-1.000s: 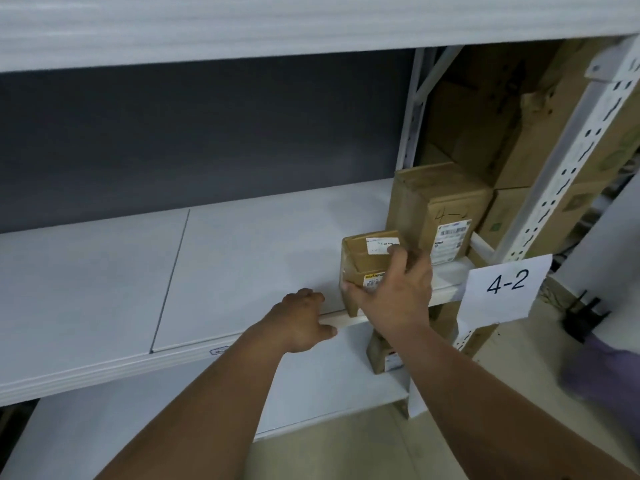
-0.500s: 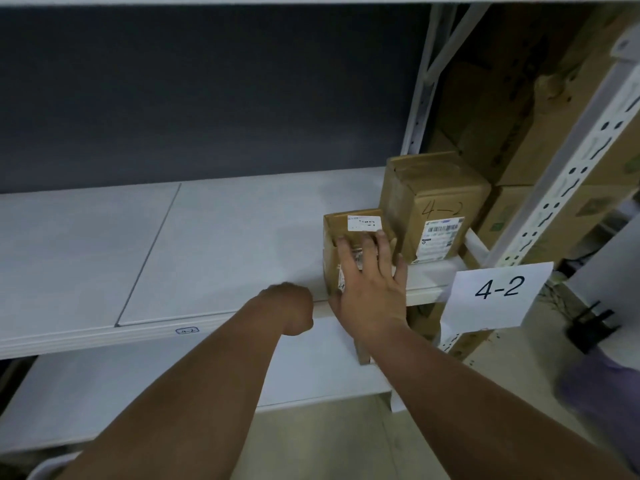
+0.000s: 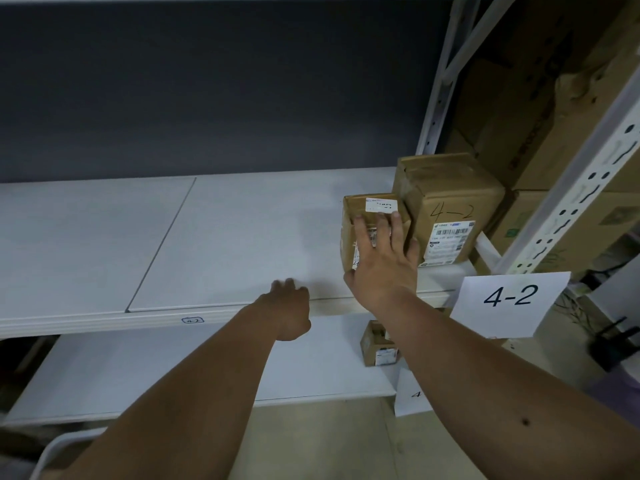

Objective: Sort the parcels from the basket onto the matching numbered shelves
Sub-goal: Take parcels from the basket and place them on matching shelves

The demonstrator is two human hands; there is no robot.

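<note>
My right hand (image 3: 382,268) presses flat, fingers straight, against a small brown parcel (image 3: 367,216) on the white shelf (image 3: 242,237), beside a larger parcel (image 3: 450,209) marked 4-2. My left hand (image 3: 289,306) rests at the shelf edge.

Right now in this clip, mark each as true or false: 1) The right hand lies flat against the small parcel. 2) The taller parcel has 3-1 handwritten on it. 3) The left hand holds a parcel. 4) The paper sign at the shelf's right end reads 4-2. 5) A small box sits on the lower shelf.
1) True: the right hand presses straight fingers on the small parcel.
2) False: the taller parcel is marked 4-2.
3) False: the left hand holds nothing, by the shelf edge.
4) True: the paper sign reads 4-2.
5) True: a small box sits on the lower shelf.
</note>
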